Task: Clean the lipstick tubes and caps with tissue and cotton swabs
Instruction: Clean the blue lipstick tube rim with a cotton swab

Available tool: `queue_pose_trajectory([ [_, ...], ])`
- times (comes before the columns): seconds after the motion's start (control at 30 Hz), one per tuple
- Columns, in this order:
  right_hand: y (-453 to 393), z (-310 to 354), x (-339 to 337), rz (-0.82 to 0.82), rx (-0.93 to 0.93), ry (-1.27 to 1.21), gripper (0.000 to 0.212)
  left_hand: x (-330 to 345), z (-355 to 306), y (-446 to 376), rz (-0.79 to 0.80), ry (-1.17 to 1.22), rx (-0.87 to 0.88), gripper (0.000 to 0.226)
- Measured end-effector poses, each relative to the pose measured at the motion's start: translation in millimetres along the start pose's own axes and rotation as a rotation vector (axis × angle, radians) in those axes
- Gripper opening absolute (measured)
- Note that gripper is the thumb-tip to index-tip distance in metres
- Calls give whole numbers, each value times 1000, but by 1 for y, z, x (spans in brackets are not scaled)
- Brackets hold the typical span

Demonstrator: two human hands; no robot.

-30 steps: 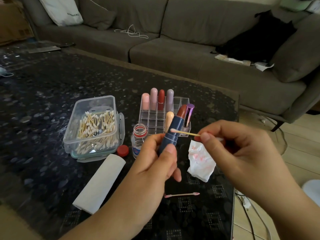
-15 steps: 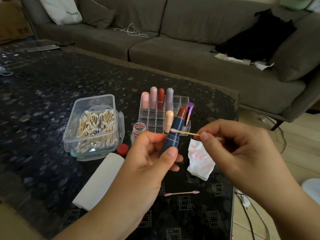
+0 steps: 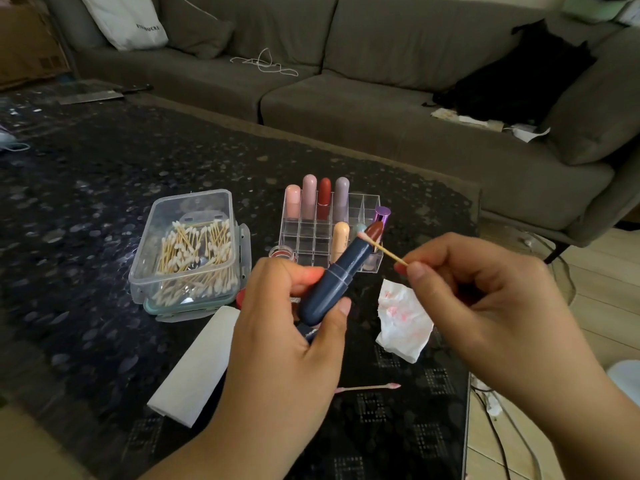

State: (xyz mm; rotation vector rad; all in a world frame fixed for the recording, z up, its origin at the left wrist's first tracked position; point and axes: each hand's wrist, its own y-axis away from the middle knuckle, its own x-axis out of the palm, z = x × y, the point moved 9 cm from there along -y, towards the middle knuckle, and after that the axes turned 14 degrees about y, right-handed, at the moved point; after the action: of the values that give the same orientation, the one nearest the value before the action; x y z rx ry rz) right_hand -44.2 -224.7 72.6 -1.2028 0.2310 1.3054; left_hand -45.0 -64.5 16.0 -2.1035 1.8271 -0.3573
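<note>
Navy-blue plastic fills your left hand (image 3: 294,327): you grip the lipstick tube (image 3: 337,280) between thumb and curled fingers, tilted up to the right, its brownish-red bullet wound out above the table (image 3: 86,174). Your right hand (image 3: 485,299) pinches the wooden stick of a cotton swab (image 3: 381,247) between thumb and forefinger, and the swab's white tip touches the tube's rim just below the bullet. Behind the tube stands a clear organizer (image 3: 311,233) with four capped lipsticks in its back row, a peach one in front and a purple-capped one at its right end. To the left sits a clear box of swabs (image 3: 194,247), with a folded tissue (image 3: 194,368) just in front of it. A crumpled tissue (image 3: 403,320) stained pink lies below your right hand, and a used swab (image 3: 374,387) lies nearer you.
</note>
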Motion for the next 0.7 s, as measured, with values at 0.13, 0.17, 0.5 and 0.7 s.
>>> queue_pose_trajectory([
  [0.13, 2, 10, 4, 27, -59, 5, 17, 0, -16, 1, -18, -163, 187, 26],
  [0.17, 2, 9, 3, 12, -49, 20, 18, 0, -20, 1, -20, -195, 227, 28],
  [0.5, 2, 7, -1, -14, -20, 45, 14, 5, -36, 3, 11, -344, 430, 20],
  [0.7, 4, 16, 10, 61, -76, 14, 15, 1, -22, -2, -7, -220, 269, 22],
])
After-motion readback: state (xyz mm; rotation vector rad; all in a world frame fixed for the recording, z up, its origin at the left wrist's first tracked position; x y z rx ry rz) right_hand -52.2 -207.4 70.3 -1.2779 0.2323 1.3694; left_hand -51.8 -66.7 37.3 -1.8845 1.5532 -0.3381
